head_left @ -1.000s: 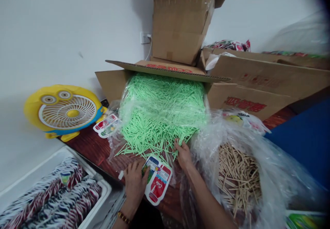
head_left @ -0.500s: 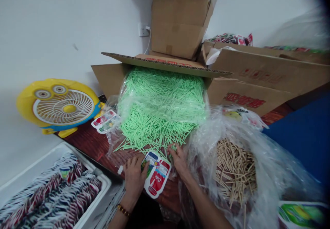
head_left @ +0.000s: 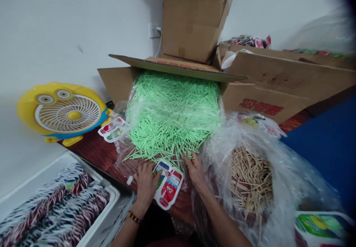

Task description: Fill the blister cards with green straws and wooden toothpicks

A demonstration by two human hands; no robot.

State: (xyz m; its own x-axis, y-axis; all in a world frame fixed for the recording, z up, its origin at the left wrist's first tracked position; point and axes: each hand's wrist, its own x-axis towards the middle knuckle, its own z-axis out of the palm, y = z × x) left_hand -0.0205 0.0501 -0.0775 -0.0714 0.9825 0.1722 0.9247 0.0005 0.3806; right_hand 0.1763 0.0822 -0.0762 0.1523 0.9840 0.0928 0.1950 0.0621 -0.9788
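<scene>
A bottle-shaped packet [head_left: 169, 189] printed "Cola", with red and blue-green panels, lies at the table's front edge. My left hand [head_left: 146, 182] is at its left side, thumb over the printed face and the other fingers bent along the edge; their undersides are hidden. Just right of the packet, my right hand [head_left: 194, 167] has its fingertips pinched together on small pale green sticks, at the lower edge of the heap. That big heap of thin green sticks [head_left: 169, 128] spills out of a clear bag in an open cardboard box [head_left: 178, 67].
A yellow fan [head_left: 62, 112] stands at the left, near another packet [head_left: 112, 129]. A white foam box [head_left: 111, 206] holds rows of packets. At the right, tan sticks [head_left: 251, 180] lie in a clear plastic bag [head_left: 289, 176]. More cartons [head_left: 197, 21] stand behind.
My right hand has shifted slightly up at the heap's edge, fingers still pinched. My left hand stays at the packet. The whole view has moved a little.
</scene>
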